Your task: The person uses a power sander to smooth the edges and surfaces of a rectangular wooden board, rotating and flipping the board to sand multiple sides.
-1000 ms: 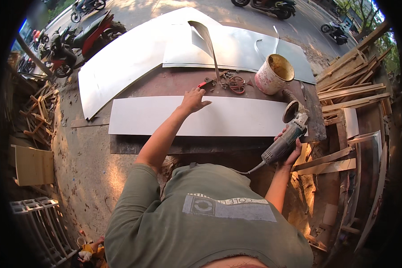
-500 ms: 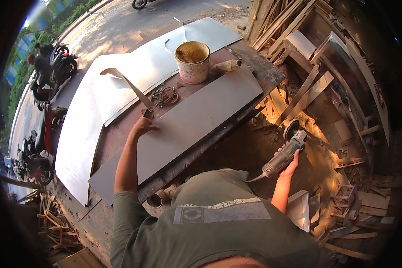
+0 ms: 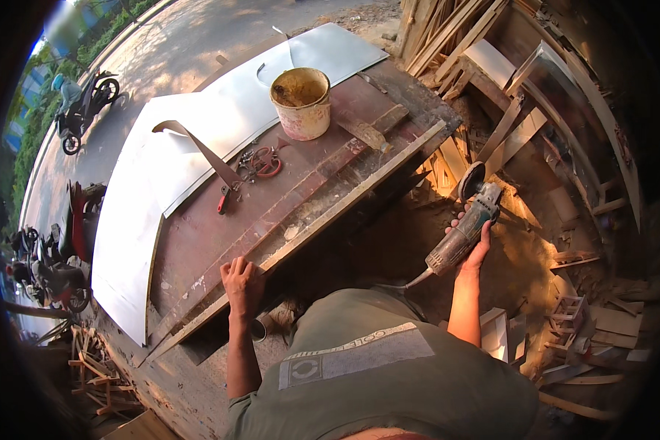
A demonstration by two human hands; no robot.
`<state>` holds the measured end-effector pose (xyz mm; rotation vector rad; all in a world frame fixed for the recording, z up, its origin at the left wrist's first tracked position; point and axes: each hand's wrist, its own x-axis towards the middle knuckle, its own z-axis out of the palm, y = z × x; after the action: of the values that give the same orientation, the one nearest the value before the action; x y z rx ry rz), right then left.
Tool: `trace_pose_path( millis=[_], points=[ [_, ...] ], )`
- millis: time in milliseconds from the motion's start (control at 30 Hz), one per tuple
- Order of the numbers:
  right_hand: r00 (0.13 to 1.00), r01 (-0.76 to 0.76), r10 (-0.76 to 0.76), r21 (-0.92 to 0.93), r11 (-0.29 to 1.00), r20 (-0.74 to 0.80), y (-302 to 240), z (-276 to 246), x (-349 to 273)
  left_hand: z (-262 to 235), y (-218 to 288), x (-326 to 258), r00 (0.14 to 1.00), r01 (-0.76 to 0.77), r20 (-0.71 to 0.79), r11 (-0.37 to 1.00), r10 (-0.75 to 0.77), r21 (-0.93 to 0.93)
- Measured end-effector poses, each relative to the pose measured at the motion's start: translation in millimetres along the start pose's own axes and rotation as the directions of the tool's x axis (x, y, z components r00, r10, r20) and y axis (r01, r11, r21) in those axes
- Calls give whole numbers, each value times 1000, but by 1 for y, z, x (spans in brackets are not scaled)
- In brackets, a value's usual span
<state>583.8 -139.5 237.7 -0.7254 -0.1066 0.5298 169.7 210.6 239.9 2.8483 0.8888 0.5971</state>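
Right hand (image 3: 474,242) closed around grinder (image 3: 464,232), held off the tabletop (image 3: 271,213) edge. Left hand (image 3: 243,284) flat, fingers spread on tabletop's near edge; bucket (image 3: 301,103) well beyond it

The right hand (image 3: 474,242) grips an angle grinder (image 3: 463,229) (disc pointing far) off the tabletop's (image 3: 271,213) right side. The left hand (image 3: 243,284) rests flat on the near edge. At the far end stands a stained bucket (image 3: 301,103), with red-handled pliers (image 3: 224,199) to its left.
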Motion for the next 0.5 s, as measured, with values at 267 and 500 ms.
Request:
trace_pose_path(
  millis=[267,500],
  points=[
    [990,-65,63,8,998,130,-11,23,44,-3,13,0,997,-4,-82,1000,6,17],
    [971,-156,133,107,982,200,-2,46,54,-7,-5,13,998,71,2,997,-71,-35]
  ],
)
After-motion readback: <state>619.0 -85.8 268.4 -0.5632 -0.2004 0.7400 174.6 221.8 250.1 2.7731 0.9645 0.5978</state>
